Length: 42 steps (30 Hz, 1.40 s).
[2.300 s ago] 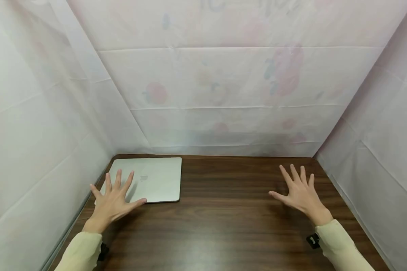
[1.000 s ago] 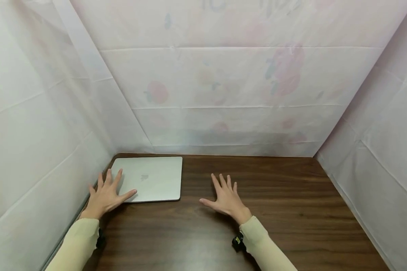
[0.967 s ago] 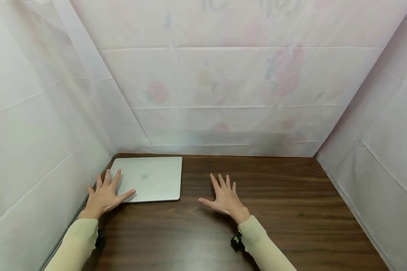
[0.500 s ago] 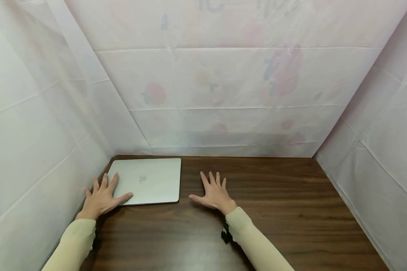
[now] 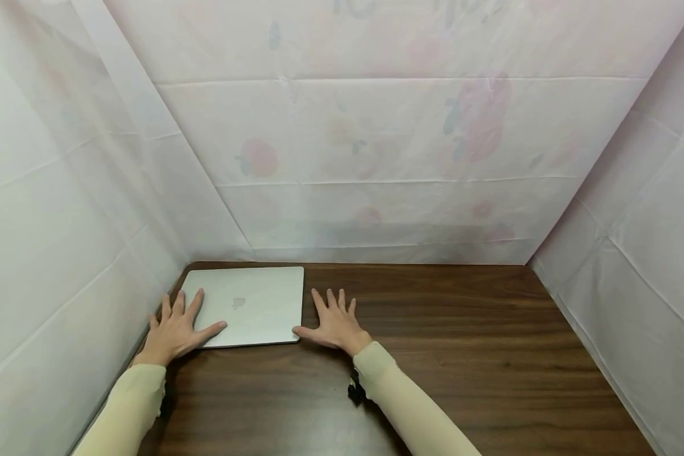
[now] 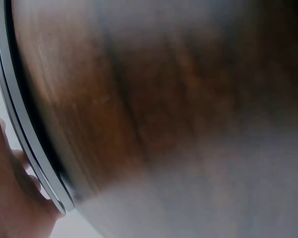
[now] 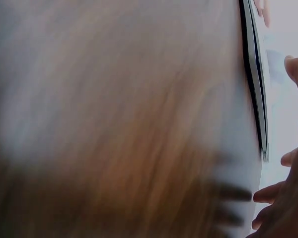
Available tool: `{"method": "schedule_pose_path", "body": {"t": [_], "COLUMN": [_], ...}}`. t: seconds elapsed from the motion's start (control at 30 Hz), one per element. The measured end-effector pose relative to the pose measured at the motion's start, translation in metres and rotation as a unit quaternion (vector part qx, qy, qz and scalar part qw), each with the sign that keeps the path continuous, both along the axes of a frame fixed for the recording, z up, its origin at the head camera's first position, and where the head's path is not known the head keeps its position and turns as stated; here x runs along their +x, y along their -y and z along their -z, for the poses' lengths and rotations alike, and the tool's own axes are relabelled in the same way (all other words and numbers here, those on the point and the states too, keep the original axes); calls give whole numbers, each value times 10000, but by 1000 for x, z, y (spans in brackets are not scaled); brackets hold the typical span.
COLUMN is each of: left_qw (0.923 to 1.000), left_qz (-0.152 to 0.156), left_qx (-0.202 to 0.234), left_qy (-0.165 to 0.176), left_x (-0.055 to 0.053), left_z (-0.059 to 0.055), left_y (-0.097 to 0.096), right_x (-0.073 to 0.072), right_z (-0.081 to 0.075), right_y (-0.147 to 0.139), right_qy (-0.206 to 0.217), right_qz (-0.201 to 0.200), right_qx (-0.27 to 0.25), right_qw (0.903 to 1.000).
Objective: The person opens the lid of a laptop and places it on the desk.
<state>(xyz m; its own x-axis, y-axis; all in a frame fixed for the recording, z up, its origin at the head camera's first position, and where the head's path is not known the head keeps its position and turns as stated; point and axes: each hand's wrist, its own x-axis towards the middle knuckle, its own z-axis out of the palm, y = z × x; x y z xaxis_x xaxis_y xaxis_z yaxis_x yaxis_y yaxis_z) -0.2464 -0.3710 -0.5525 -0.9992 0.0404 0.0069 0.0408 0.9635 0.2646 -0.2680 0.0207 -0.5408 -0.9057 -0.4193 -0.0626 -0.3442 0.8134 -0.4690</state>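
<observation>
A closed silver laptop (image 5: pixel 256 304) lies flat at the back left of the wooden table, its lid logo facing up. Over its left side spreads my left hand (image 5: pixel 173 332), thumb along the lid's front part and fingers at the left edge. My right hand (image 5: pixel 336 326) is spread beside the laptop's right edge, its thumb tip right at the front right corner. In the left wrist view the laptop's edge (image 6: pixel 32 134) runs past the left hand (image 6: pixel 15 198). The right wrist view has the laptop's side (image 7: pixel 257 74) near the thumb of the right hand (image 7: pixel 293 183).
The dark wooden table (image 5: pixel 462 354) extends to the right and front. A pale printed curtain (image 5: pixel 370 145) stands along the back edge, with white cloth (image 5: pixel 74 240) on the left and more white cloth (image 5: pixel 650 253) on the right. A small black device (image 5: pixel 356 389) sits at the right wrist.
My right hand has moved left across the table from the far right to the laptop's right edge. My left hand has shifted slightly left over the laptop. The laptop has stayed about where it was.
</observation>
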Motion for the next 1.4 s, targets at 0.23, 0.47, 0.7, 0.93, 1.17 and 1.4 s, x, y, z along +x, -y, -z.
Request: {"method": "schedule_pose_path", "body": {"t": [0.23,0.47,0.7,0.93,1.17,1.4], "left_qw": [9999,9991,9985,9993,9993,9989], "left_qz": [-48,-98,-91,-80,-99,-164], "left_qx": [72,177,189,-11,43,10], "left_qy": [77,374,510,370,363,446], "left_x": [2,1,-5,-4,-3,0], "left_z": [-2,-1,-2,-3,-6,-5], "left_y": [6,11,6,0,-6,-10], "right_x": [0,-1,-4,-6,-9,-10], "right_z": [1,2,4,7,10,12], "right_y": [30,48,55,59,61,59], "right_qy": [14,-47,-164,-175,-235,-286], "right_qz": [-167,-211,-53,66,93,56], "right_qx": [179,359,540,622,608,682], "right_qw": [9997,9991,9984,9979,9978,9972]}}
